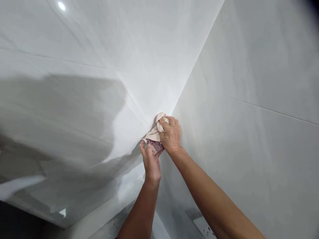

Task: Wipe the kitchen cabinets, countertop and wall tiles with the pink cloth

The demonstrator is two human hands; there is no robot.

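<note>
A crumpled cloth [153, 134], cream on one side with a purple swirl-patterned part below, is bunched up near the corner where two tiled walls meet. My right hand [171, 134] is closed around its upper bunched end, close to the corner line. Just below and to the left, my left hand [151, 161] grips the lower patterned part between thumb and fingers. The cloth is against or very near the left wall [139, 66]; exact contact is hidden behind the hands.
Glossy marble-look tiles cover the right wall [249, 149] too, with thin joint lines. A white socket plate [204, 227] sits low on it. A pale ledge [99, 212] runs along the left wall's bottom. Shadows fall across the left wall.
</note>
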